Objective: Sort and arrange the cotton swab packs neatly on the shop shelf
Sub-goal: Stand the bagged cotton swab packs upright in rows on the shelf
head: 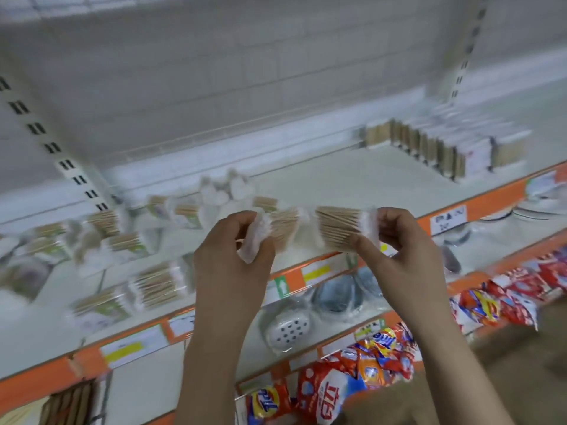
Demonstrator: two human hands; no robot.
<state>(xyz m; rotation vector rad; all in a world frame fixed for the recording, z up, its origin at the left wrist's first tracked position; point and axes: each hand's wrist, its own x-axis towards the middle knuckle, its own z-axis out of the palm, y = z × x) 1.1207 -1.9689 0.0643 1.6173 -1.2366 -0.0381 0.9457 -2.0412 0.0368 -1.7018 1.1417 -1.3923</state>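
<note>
Two clear crinkly plastic packs of wooden-stemmed cotton swabs, held up at frame centre above the white shelf (352, 176). Left hand (233, 256) with fingers curled round the left swab pack (270, 230); right hand (402, 250) pinching the right swab pack (340, 230) at its white-tipped end. Loose, jumbled swab packs (122, 240) at left of frame, blurred. Tidy upright row of packs (445, 145) at upper right. Glossy red detergent bags (368, 357) lower right, below the orange shelf edge (491, 204).

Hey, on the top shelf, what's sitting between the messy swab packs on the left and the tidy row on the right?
Nothing: the head view shows bare white shelf between the scattered packs and the upright row.
</note>
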